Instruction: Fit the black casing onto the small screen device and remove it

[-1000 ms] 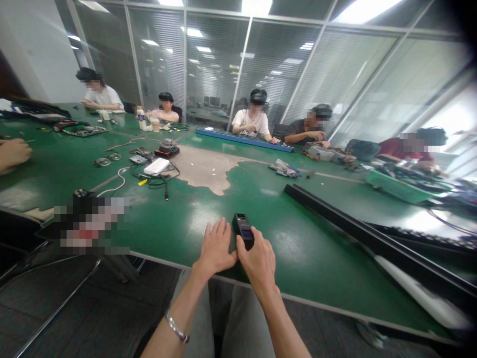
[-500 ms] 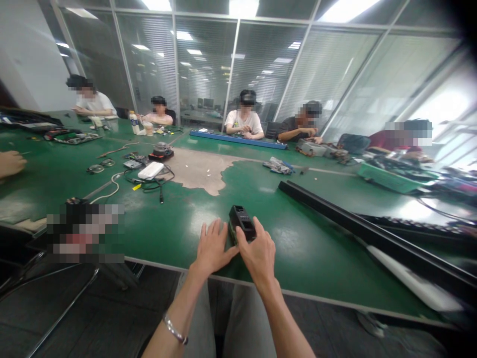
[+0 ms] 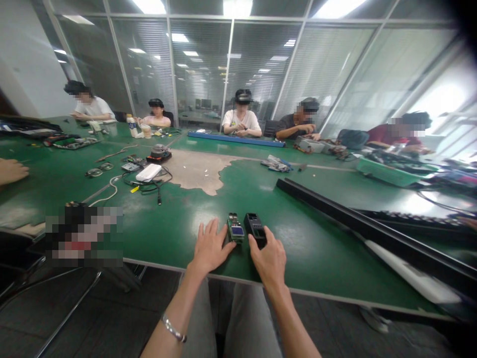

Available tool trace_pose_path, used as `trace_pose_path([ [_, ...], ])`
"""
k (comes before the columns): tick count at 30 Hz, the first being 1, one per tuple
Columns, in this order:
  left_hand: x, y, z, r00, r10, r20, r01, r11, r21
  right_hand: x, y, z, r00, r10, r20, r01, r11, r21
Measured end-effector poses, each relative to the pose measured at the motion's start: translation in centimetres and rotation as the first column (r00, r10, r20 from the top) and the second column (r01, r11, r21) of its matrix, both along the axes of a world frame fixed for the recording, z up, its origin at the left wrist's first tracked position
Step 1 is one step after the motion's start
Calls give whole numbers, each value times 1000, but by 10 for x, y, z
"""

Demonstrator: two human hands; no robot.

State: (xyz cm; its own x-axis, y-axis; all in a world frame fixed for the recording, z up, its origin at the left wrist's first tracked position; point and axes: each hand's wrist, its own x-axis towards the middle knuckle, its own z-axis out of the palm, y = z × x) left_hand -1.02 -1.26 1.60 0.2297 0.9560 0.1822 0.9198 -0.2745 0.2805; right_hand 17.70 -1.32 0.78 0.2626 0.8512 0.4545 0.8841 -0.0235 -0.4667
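On the green table (image 3: 179, 228) in front of me lies a circuit board with a small blue display (image 3: 237, 230). My left hand (image 3: 211, 246) rests beside it, fingers spread flat, its thumb at the board's lower end. Just right of the board is a black plastic casing (image 3: 254, 223) with cut-out openings. My right hand (image 3: 269, 253) grips the casing's near end between thumb and fingers. A narrow strip of table separates board and casing.
A long black bar (image 3: 335, 214) lies diagonally to my right, with a white strip (image 3: 406, 273) under it. A white box with cables (image 3: 148, 173), a glove (image 3: 276, 164) and a green basket (image 3: 395, 171) stand farther off. Several people sit across the table.
The black casing has come off the circuit board. My right hand has moved right with it, leaving the board exposed beside my left hand, which has stayed nearly in place.
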Motion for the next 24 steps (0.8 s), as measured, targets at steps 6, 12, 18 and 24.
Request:
trace_pose_path([
  [6,1,0,1,1000,6,-12,-6,1000,0,-2,-2,-2,996,-3,87,5,1000,-17],
  [12,0,-1,1,1000,-1,-15,1,1000,17,-2,-3,-6,994,12,104,-15,1000,25],
  [18,-1,-3,3,1000,-6,-12,6,1000,8,-1,-2,-10,997,63,39,-68,988,136],
  [24,-2,-3,3,1000,-18,-4,18,1000,19,-2,-2,-10,995,99,24,-101,982,160],
])
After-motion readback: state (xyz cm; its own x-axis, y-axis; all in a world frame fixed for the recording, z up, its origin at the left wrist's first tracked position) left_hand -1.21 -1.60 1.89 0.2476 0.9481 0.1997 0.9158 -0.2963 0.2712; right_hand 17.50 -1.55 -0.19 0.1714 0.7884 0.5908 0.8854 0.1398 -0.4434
